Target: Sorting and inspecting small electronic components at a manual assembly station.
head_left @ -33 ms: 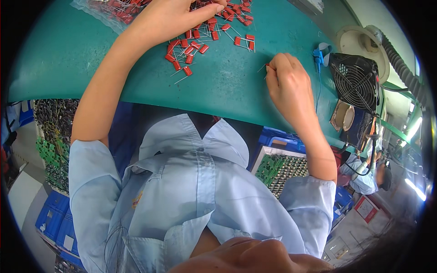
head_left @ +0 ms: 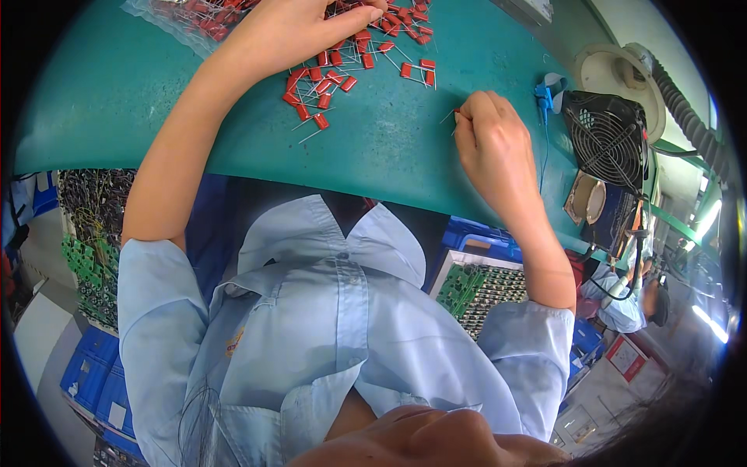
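Observation:
Red film capacitors (head_left: pixel 324 101) with long wire leads lie in a loose pile on the green work surface (head_left: pixel 257 144). My left hand (head_left: pixel 299 35) reaches over the pile, thumb stretched to the right among the capacitors; its other fingers are mostly cut off by the upper edge. Right of the pile, my right hand (head_left: pixel 496 140) is closed just above the surface. Between its thumb and fingers is a capacitor (head_left: pixel 457 114), of which a bit of red and thin leads show. A pair of capacitors (head_left: pixel 419 71) rests between the pile and this hand.
A clear plastic bag (head_left: pixel 183 19) of capacitors lies at the far left. On the right stand a black fan (head_left: pixel 607 136), a blue clip (head_left: pixel 544 95) with a cord, and a ribbed hose (head_left: pixel 677 97). Green circuit boards (head_left: pixel 461 289) sit below the front edge. Another person (head_left: pixel 622 307) is farther right.

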Tool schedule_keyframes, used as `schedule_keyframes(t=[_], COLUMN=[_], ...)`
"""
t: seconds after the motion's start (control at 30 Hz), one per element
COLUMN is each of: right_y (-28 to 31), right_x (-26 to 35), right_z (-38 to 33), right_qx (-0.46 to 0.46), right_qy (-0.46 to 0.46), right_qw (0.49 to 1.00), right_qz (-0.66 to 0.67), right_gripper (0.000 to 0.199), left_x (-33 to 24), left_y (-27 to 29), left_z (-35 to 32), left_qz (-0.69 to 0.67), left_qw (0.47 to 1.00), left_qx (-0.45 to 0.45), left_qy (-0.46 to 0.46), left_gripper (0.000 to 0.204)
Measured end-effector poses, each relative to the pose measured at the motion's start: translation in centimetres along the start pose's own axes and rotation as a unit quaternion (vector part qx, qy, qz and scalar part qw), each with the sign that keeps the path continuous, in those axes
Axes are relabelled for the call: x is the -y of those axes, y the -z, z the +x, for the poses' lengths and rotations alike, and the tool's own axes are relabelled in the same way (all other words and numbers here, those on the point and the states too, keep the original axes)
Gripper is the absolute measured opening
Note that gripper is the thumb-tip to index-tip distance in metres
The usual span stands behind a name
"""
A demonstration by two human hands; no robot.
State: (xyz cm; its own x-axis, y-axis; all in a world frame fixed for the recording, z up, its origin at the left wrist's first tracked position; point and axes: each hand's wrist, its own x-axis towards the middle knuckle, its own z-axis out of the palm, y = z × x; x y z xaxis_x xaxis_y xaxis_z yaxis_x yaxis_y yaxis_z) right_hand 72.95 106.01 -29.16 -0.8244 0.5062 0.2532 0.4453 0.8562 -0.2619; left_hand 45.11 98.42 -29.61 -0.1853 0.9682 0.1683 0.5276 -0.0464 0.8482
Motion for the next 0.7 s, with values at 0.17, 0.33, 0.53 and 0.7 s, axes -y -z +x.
schedule_keyframes(t=[0.17,0.33,0.53,0.7], right_y=[0.6,4.1,4.3,1.3], right_x=[-0.8,-6.6,-8.8,-7.3], right_z=[1.2,8.4,15.7,12.4], right_qx=[0.047,-0.017,-0.112,-0.028], right_qy=[0.006,-0.108,-0.19,-0.039], right_qw=[0.998,0.988,0.973,0.974], right_qz=[0.039,0.113,0.062,0.221], right_gripper=[0.004,0.011,0.015,0.01], left_x=[1.1,1.1,2.6,3.2], left_y=[0.5,0.7,0.7,1.4], left_z=[0.1,0.3,0.7,0.4], left_qz=[0.02,0.038,0.068,0.074], left_qw=[0.999,0.997,0.988,0.987], left_qx=[-0.025,-0.002,-0.022,-0.03], left_qy=[-0.012,-0.071,-0.14,-0.142], left_gripper=[0.016,0.017,0.017,0.018])
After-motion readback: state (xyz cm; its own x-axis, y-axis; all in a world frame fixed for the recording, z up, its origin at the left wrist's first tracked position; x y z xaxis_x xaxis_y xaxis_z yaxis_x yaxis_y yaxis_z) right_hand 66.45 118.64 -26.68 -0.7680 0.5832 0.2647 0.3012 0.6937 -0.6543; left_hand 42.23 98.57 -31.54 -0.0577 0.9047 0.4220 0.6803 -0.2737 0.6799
